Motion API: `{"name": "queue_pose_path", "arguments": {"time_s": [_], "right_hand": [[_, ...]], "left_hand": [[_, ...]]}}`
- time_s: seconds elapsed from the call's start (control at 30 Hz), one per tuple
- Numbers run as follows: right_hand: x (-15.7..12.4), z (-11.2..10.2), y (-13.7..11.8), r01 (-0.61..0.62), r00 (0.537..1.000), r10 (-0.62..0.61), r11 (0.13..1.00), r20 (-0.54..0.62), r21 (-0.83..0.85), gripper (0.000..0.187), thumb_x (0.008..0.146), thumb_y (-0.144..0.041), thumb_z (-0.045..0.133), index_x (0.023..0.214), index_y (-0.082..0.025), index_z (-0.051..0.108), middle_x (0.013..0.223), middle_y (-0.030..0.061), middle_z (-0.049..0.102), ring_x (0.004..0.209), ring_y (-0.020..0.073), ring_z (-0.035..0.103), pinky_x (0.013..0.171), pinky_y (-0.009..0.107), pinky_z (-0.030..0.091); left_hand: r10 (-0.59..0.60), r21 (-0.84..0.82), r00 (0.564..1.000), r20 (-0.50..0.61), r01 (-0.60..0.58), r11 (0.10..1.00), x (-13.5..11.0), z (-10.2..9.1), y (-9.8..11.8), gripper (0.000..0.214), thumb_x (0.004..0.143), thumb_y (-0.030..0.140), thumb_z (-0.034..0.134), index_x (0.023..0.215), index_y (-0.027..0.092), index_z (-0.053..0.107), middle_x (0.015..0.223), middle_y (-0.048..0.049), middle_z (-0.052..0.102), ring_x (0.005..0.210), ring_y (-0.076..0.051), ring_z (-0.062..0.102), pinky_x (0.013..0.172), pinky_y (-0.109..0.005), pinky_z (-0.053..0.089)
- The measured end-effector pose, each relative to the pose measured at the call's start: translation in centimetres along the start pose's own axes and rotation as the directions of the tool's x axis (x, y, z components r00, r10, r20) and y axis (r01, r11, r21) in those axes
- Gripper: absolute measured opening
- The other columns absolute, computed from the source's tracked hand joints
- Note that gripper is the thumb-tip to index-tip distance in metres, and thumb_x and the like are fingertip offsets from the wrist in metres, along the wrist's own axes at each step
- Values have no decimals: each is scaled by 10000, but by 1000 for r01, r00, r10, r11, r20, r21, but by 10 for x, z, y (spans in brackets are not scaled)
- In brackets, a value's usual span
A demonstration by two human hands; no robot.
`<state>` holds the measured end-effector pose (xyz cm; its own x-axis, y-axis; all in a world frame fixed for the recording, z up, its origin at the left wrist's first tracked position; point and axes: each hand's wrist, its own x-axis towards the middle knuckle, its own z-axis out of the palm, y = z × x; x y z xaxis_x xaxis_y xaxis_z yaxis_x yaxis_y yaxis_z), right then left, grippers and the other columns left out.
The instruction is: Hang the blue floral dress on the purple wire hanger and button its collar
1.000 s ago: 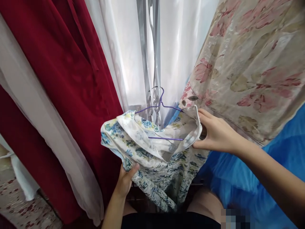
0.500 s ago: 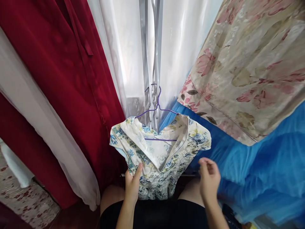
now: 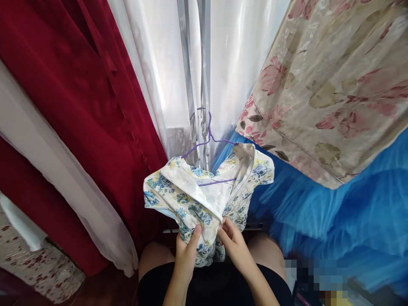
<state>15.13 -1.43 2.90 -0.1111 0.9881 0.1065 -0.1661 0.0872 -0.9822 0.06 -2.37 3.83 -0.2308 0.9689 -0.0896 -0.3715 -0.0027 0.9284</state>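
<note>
A floral dress point(image 3: 191, 208), white with blue and yellow flowers and short sleeves, hangs on a purple wire hanger point(image 3: 219, 140) in front of me. Its neckline gapes, showing the pale inside and the hanger's lower bar. My left hand point(image 3: 187, 250) grips the dress on its left side, thumb on top and fingers behind the cloth. At the bottom of the V-shaped opening, my right hand point(image 3: 232, 240) pinches the fabric between thumb and fingers. Whether it has a small fastener there, I cannot tell. The dress's lower part bunches above my lap.
Grey straps point(image 3: 204, 63) hang behind the hanger, before a white curtain point(image 3: 162, 63). Dark red cloth point(image 3: 105, 127) drapes at left. A beige floral cloth point(image 3: 334, 93) hangs at right above blue tulle point(image 3: 318, 221). My knees are beneath the dress.
My right hand has come in from the right and taken hold of the dress at the neckline's lower point. The dress has tilted, its left shoulder lower and right shoulder higher.
</note>
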Motion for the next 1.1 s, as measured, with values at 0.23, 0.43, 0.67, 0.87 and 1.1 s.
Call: {"name": "queue_pose_path", "arguments": {"time_s": [0.23,0.43,0.67,0.87,1.1], "right_hand": [[-7,5,-6,-7,1000,6,994,10,106,316,961,-482,616,820,-204,561,658,-21,548,576,116,431,558,249,328],[-7,-11,-9,-125,979,146,981,-140,148,415,871,-490,689,635,-195,518,514,-27,518,487,88,331,510,248,238],[-3,0,-12,-172,981,181,978,-70,121,427,801,-522,729,603,-188,550,423,-24,512,400,74,326,460,240,205],[-3,-1,-12,-178,975,189,979,-119,100,489,769,-601,736,584,-180,568,384,-32,475,359,62,293,429,235,180],[15,-9,-43,-80,971,118,980,-206,184,455,762,-494,789,529,-170,570,394,-42,439,392,63,288,441,238,200]], "left_hand": [[35,35,999,-28,-34,999,-1,11,5,499,767,504,803,1092,131,732,1094,-152,762,1136,-345,687,1002,-426,523],[647,485,713,-270,-479,731,19,-19,-12,501,824,379,762,1249,206,562,1273,-135,605,1209,-306,584,1023,-445,467],[466,534,812,352,-583,612,0,12,-45,223,944,228,598,1167,223,596,1102,-83,671,1043,-224,657,904,-338,528],[322,542,858,400,-505,672,13,22,-46,115,965,291,557,924,207,625,861,-45,696,826,-208,666,770,-300,508],[299,607,839,455,-537,586,3,28,-39,66,857,175,590,815,224,600,772,-51,653,763,-223,631,726,-304,468]]}}
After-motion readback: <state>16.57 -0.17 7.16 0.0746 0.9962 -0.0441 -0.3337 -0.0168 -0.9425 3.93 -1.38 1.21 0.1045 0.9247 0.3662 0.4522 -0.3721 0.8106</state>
